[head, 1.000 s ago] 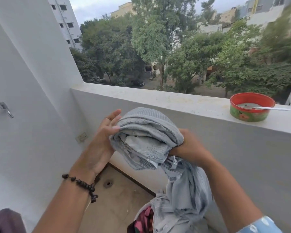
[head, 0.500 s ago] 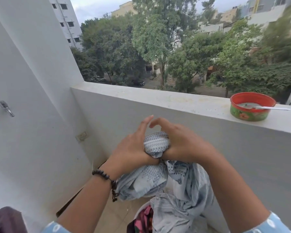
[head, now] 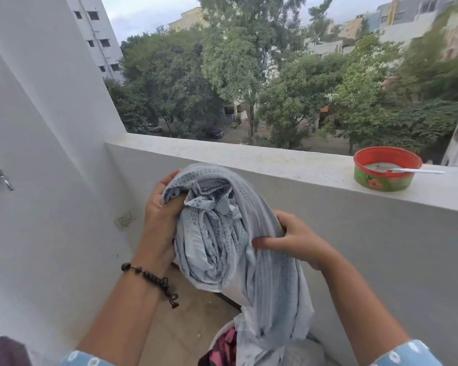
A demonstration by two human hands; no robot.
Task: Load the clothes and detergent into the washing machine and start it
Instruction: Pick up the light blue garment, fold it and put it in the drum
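Note:
A light grey-blue patterned cloth (head: 217, 233) is bunched in front of me at chest height, with its tail hanging down to a pile of clothes (head: 226, 350) at the bottom edge. My left hand (head: 159, 217) grips the bunch on its left side. My right hand (head: 294, 240) pinches a fold on the right, thumb on top. A red and green tub of white detergent powder (head: 384, 170) with a spoon (head: 418, 170) in it stands on the balcony ledge at the right. No washing machine is in view.
A white parapet wall with a flat ledge (head: 249, 157) runs across in front of me; trees and buildings lie beyond. A white wall (head: 37, 180) with a metal hook (head: 0, 177) closes the left side. Tiled floor (head: 175, 326) shows below.
Both hands have kept gathering the cloth: they pressed together on the bunch half a second ago, and now have parted again with a bigger roll of it lifted between them.

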